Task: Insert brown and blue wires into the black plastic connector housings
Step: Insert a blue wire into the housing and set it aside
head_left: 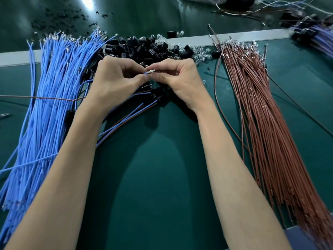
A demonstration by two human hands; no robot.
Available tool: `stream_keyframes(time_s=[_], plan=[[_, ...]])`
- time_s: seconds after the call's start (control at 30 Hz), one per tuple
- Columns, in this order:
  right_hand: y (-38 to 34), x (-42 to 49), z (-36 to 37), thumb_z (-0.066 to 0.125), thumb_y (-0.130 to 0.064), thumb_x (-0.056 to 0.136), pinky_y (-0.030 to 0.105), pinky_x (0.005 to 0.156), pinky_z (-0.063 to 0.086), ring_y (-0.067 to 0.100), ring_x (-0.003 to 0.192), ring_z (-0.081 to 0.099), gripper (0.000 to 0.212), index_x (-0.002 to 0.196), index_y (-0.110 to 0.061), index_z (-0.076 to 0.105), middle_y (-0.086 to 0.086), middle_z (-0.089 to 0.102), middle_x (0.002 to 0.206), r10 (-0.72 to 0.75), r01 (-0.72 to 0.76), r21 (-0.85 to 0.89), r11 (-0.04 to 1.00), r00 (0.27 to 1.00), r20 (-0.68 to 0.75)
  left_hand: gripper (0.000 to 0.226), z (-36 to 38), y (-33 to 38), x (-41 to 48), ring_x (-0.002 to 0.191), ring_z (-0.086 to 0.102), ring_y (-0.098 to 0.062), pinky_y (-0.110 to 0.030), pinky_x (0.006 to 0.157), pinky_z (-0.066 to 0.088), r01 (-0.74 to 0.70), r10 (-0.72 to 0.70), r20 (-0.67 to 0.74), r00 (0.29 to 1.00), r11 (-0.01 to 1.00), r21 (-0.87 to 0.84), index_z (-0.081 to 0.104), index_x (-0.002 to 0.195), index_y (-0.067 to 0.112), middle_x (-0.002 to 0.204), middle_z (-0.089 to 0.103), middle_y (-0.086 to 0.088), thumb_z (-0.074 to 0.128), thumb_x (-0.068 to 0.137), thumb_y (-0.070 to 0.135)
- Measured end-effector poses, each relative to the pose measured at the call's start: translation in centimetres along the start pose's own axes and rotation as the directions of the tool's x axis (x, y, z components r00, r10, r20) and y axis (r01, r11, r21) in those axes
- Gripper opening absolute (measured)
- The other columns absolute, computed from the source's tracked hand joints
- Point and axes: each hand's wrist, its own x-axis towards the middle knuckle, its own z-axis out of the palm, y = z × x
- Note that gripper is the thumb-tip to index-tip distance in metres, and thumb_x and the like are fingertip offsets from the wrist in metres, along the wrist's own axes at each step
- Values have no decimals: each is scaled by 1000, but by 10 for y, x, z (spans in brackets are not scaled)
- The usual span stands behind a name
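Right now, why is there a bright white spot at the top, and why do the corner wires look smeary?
Head view: the spot is light glare on the shiny table; the top-right wires and the near brown wires are blurred, maybe from head motion; the arms cast a shadow between them; the left hand and right hand pinching the blue wire look sharp.

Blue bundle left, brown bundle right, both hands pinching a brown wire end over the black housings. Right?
No. Head view: the wire end pinched by left hand and right hand is blue, not brown. Rest holds.
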Motion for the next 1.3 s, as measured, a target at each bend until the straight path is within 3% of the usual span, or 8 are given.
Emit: stream_keyframes(time_s=[0.23,0.4,0.57,0.7,0.8,0.93,1.07,1.3], plan=[[-1,-1,2,72,4,79,17,77,50,8,80,66,19,98,2,72,10,71,88,7,-7,4,1000,1000,-23,4,-2,-3,2,53,53,7,-6,57,39,-26,27,-7,1000,996,85,72,85,23,69,65,6,74,81,23],[-1,-1,3,72,2,80,20,78,52,10,80,65,20,100,2,72,12,71,89,26,-27,-18,999,1000,-16,5,-3,-1,1,63,55,-11,-25,62,45,-81,80,12,997,986,146,68,80,24,71,67,-6,71,83,22],[-2,-1,2,71,5,79,24,79,54,13,81,65,21,100,2,70,9,68,85,-7,7,-22,1000,1000,-26,6,1,-1,1,64,57,-15,-23,61,44,-109,112,-17,994,985,135,71,84,12,70,65,-6,71,83,17],[-4,0,3,71,6,78,35,85,56,17,84,66,21,97,-3,71,9,68,85,-32,30,-44,999,998,-47,7,7,-1,1,59,51,-3,-10,57,39,-124,133,-53,990,982,140,71,85,10,68,61,3,71,82,17],[-2,0,3,71,5,78,26,82,55,13,82,66,22,99,-3,72,9,70,87,-40,35,-53,998,995,-88,5,10,0,0,59,51,-2,-9,58,38,-119,130,-79,988,984,135,71,85,10,69,62,4,71,83,15],[0,1,3,69,7,78,30,83,57,7,77,63,36,110,-9,69,2,66,83,-66,50,-134,990,991,-117,5,13,0,0,55,51,2,-9,58,40,-105,115,-92,989,988,113,71,85,11,66,60,11,71,82,15],[2,1,4,65,13,75,29,82,57,10,80,67,34,103,-6,71,3,69,83,-120,92,-179,980,980,-158,3,14,1,1,62,60,-11,-22,63,49,-52,56,-77,995,997,49,70,85,12,70,66,-3,70,83,14],[3,2,4,70,7,74,17,78,52,-1,76,68,22,91,-6,70,-7,70,79,-158,132,-177,975,977,-145,2,6,-1,3,63,59,-10,-21,65,48,8,-8,-26,1000,1000,1,69,83,16,71,67,-5,70,84,18]])
